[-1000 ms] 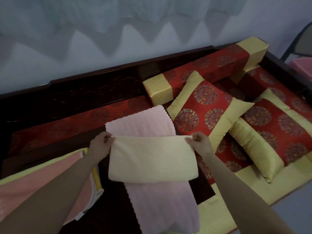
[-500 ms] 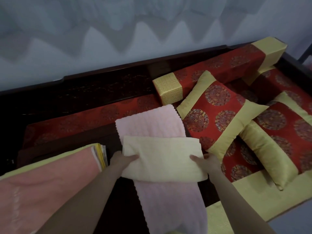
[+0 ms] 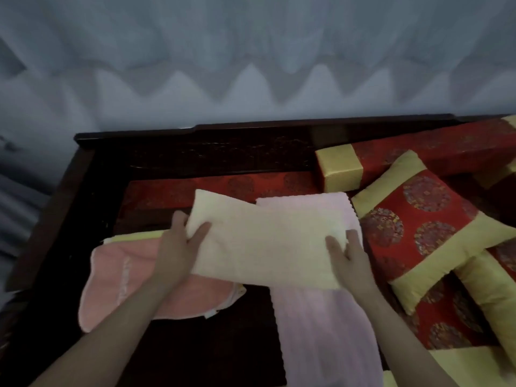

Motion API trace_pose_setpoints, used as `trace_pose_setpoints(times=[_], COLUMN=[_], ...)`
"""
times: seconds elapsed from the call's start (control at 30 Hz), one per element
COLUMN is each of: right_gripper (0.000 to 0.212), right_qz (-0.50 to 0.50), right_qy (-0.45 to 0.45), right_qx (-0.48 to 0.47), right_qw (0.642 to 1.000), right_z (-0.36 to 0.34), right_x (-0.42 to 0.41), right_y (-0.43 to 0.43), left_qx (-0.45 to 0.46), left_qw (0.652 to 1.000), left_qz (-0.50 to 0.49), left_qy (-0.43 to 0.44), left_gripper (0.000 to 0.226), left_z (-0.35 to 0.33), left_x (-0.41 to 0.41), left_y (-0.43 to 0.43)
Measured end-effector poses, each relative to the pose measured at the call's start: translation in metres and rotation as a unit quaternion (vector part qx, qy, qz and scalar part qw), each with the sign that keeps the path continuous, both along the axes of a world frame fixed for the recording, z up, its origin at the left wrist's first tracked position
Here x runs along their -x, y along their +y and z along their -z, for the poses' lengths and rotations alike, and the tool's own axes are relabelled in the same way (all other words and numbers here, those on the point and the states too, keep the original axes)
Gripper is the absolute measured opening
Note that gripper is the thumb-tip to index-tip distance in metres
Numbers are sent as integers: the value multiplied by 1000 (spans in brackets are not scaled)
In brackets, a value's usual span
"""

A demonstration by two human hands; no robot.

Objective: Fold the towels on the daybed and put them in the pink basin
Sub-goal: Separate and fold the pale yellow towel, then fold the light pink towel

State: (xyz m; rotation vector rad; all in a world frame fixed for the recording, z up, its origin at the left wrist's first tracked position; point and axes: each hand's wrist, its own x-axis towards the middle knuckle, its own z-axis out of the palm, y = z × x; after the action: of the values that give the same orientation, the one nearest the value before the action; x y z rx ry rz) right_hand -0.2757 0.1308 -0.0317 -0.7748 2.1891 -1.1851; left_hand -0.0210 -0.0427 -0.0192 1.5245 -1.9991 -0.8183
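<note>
Holding folded cream towel point(image 3: 262, 247) by both ends above daybed point(image 3: 195, 152).
Left hand point(image 3: 178, 247) and right hand point(image 3: 346, 255) are each pinching one end, probably keeping the fold flat; towel is hanging over lilac towel point(image 3: 321, 331) and pink folded stack point(image 3: 117, 275). Basin isn't showing.

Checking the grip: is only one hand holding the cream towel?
No, the left hand and right hand each grip one end of the cream towel.

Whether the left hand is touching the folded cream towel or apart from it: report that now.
Touching. The head view shows the left hand gripping the left end of the folded cream towel, thumb on top.
</note>
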Motion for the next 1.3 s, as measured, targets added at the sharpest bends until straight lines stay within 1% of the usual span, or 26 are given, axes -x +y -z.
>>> trace_pose_setpoints(times=[0.07, 0.13, 0.2, 0.3, 0.47, 0.53, 0.63, 0.67, 0.7, 0.73, 0.77, 0.8, 0.83, 0.87, 0.9, 0.97, 1.0, 1.07, 1.1, 1.13, 1.2, 1.23, 1.27, 1.3], right_gripper=[21, 20, 18, 18, 19, 21, 25, 25, 24, 23, 21, 20, 19, 18, 18, 21, 24, 31, 33, 33, 33, 32, 33, 33], right_qz=[-52, -107, -148, -185, -170, -157, -154, -147, -142, -130, -111, -94, -79, -60, -39, 14, 43, 94, 114, 134, 158, 166, 175, 184], right_qy=[-43, -64, -66, -41, 0, -1, -25, -28, -32, -35, -32, -22, -4, 16, 36, 63, 66, 58, 49, 40, 39, 36, 4, -52], right_qx=[6, 3, -3, -26, -66, -73, -89, -90, -86, -82, -82, -93, -106, -122, -131, -152, -171, -207, -211, -209, -198, -192, -182, -171], right_qw=[998, 992, 987, 982, 983, 985, 984, 985, 986, 988, 990, 991, 991, 991, 990, 986, 982, 972, 969, 968, 967, 967, 968, 967], right_z=[0, 6, 18, 41, 70, 75, 75, 72, 70, 68, 65, 64, 65, 66, 69, 81, 89, 103, 108, 110, 117, 121, 122, 122], right_x=[-32, -67, -98, -135, -157, -155, -144, -136, -128, -119, -104, -89, -72, -55, -36, 2, 15, 40, 49, 55, 71, 77, 83, 86], right_y=[-29, -57, -79, -98, -100, -102, -101, -95, -89, -80, -69, -57, -44, -31, -17, 7, 14, 27, 32, 33, 34, 32, 29, 25], left_qx=[2, -6, -34, -77, -159, -198, -240, -224, -182, -116, -36, 38, 80, 95, 90, 39, 0, -96, -152, -209, -301, -319, -326, -334], left_qw=[998, 994, 991, 983, 966, 956, 937, 937, 938, 943, 952, 963, 974, 982, 990, 999, 998, 990, 983, 974, 953, 945, 937, 926], left_qz=[-46, -89, -117, -145, -147, -154, -197, -208, -219, -221, -209, -190, -166, -136, -97, 8, 50, 95, 98, 80, -10, -65, -119, -172], left_qy=[-36, -57, -59, -83, -138, -150, -158, -171, -197, -221, -221, -189, -136, -86, -43, 18, 35, 39, 34, 26, 18, 20, 26, 43], left_gripper=[35, 34, 34, 37, 43, 49, 62, 63, 63, 60, 54, 46, 38, 32, 27, 17, 14, 13, 17, 27, 46, 54, 59, 61], left_z=[-2, 1, 9, 28, 60, 69, 67, 62, 56, 51, 45, 37, 28, 22, 16, 13, 17, 39, 56, 73, 101, 108, 119, 126], left_x=[-51, -98, -136, -179, -199, -195, -189, -186, -186, -186, -179, -169, -153, -133, -106, -46, -19, 35, 57, 76, 108, 118, 126, 131], left_y=[-18, -28, -30, -30, -36, -38, -39, -38, -35, -32, -27, -18, -8, 2, 18, 56, 73, 102, 112, 117, 124, 124, 122, 118])
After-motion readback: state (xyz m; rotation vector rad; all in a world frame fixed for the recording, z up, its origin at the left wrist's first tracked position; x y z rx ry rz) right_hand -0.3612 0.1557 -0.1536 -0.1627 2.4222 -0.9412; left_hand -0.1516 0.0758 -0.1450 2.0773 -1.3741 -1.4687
